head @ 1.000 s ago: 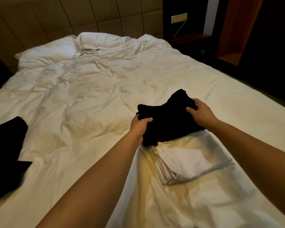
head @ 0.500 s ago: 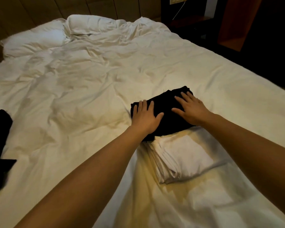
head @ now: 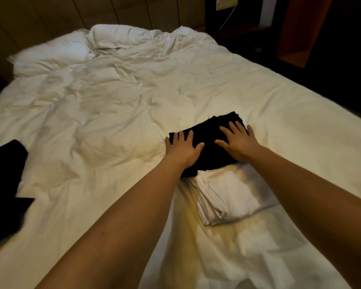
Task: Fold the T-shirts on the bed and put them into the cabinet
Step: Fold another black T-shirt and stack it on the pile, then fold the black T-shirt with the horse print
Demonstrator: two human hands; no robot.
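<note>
We are pressing both hands flat, fingers spread, on the folded black cotton T-shirt (head: 211, 140): left hand (head: 182, 150) on its near-left corner, right hand (head: 239, 140) on its right side. It is lying on the white-sheeted bed (head: 113, 122), overlapping a folded white T-shirt (head: 227, 195).

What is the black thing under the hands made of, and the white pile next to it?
The folded black T-shirt looks like soft, matte cloth, likely cotton knit: it flattens under the left hand and right hand without any shine. The folded white pile also looks like thin fabric, with many soft layered edges showing. The exact fibre cannot be told from here.
</note>
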